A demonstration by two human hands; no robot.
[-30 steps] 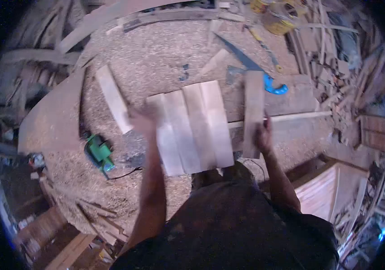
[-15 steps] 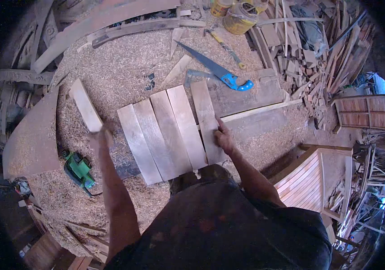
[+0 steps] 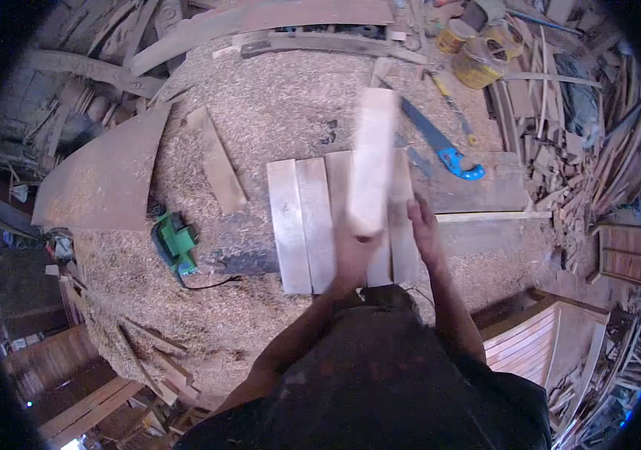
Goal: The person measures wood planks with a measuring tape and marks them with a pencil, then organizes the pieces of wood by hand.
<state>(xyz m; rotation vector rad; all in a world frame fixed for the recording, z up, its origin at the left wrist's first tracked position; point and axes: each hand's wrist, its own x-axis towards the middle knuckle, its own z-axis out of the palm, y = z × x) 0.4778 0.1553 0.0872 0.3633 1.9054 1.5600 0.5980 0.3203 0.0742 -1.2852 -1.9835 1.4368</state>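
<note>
My left hand (image 3: 354,259) is closed around the lower end of a pale wooden board (image 3: 374,154), which is raised and blurred by motion. Under it lies a row of several flat boards set side by side, with the leftmost board (image 3: 289,225) fully in sight and the middle ones partly hidden. My right hand (image 3: 425,229) is at the right edge of the rightmost board (image 3: 404,240), its fingers stretched out along that side. Farther left, a single loose board (image 3: 217,161) rests on the wood shavings.
A green power planer (image 3: 176,244) with a cord sits at left. Beyond the boards are a blue-handled handsaw (image 3: 444,142) and a yellow-handled tool (image 3: 452,105). Yellow buckets (image 3: 479,61) and scrap wood (image 3: 560,161) are at back right; a slatted wooden panel (image 3: 523,341) stands at right.
My left hand has carried a board from the left to above the row. The rightmost board now sits close against the others, and my right hand has shifted to its outer edge.
</note>
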